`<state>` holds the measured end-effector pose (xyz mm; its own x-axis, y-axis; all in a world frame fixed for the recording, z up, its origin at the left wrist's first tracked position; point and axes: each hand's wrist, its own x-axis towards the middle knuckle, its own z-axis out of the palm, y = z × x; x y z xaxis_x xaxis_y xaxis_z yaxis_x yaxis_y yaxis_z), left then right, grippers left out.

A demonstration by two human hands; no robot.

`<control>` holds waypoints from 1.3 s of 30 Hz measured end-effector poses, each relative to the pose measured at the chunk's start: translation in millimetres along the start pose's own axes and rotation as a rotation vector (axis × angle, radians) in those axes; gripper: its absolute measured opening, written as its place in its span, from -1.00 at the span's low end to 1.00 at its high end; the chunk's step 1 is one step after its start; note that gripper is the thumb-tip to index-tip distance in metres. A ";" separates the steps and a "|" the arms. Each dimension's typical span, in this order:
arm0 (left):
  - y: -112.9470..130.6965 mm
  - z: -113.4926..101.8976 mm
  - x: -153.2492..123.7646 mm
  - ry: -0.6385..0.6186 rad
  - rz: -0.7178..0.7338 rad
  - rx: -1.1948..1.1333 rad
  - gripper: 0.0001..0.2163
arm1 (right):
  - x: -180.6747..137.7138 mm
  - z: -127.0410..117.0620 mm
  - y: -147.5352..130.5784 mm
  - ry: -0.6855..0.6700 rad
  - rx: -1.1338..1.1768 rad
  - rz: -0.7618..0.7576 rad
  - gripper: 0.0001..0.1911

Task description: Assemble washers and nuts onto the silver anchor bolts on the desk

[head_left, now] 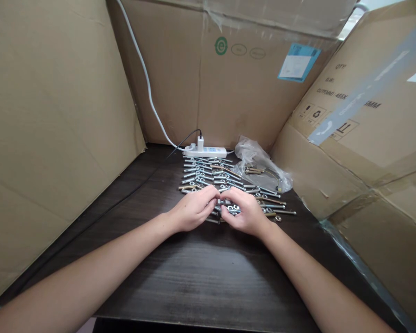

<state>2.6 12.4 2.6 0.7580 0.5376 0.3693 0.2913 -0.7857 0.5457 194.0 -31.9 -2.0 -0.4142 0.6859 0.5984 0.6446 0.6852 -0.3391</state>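
Note:
My left hand (194, 210) and my right hand (244, 212) meet over the near end of a spread of several metal bolts (208, 175) on a dark wooden table (194, 273). Both hands have their fingers curled and pinched together around one bolt (225, 202) held between them; only a short silvery piece of it shows between the fingertips. More bolts lie under and beside the right hand, reaching out to its right.
A white power strip (205, 151) with a plug and a white cable (149, 92) lies behind the bolts. A clear plastic bag (260, 164) holding more hardware sits at the back right. Cardboard boxes (229, 69) wall in the table at left, back and right.

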 end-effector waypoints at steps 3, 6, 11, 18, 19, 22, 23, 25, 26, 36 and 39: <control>-0.8 0.2 0.1 -0.010 0.011 0.006 -0.78 | 0.1 0.3 0.3 -0.001 -0.009 0.002 -0.80; -1.9 1.0 0.7 -0.027 0.015 0.023 -0.79 | -0.1 0.8 -0.2 0.000 -0.021 0.009 -0.82; -2.1 1.8 1.4 -0.056 0.004 0.060 -0.81 | -0.6 1.9 -0.5 0.004 -0.043 0.016 -0.86; 3.7 -1.6 -1.3 0.030 -0.013 0.042 -0.86 | -1.9 4.1 2.6 0.007 -0.037 0.039 -0.82; 4.2 -1.7 -1.5 0.028 -0.008 0.044 -0.86 | -1.9 4.1 2.9 0.009 -0.035 0.038 -0.81; 4.3 -1.0 -1.5 0.010 0.000 0.048 -0.86 | -2.0 3.5 3.4 0.002 -0.039 0.042 -0.82; 4.0 -0.6 -1.3 0.009 -0.001 0.052 -0.86 | -2.0 3.3 3.4 -0.001 -0.040 0.043 -0.83; 3.7 0.0 -0.9 0.013 -0.006 0.065 -0.87 | -1.9 3.0 3.0 0.002 -0.039 0.046 -0.84; 3.7 0.3 -0.6 0.017 -0.008 0.072 -0.88 | -1.7 2.8 2.6 0.006 -0.038 0.047 -0.84; -2.8 6.1 0.5 0.038 -0.124 0.096 -0.90 | -0.7 2.4 -0.1 0.003 -0.069 0.055 -0.87; -6.2 7.8 2.0 0.112 -0.156 0.021 -0.94 | -1.1 1.8 2.6 0.036 -0.084 0.067 -0.86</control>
<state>6.9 15.9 -5.9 0.6330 0.6834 0.3636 0.4134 -0.6956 0.5876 195.0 -30.4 -4.8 -0.3458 0.7193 0.6026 0.7227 0.6138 -0.3179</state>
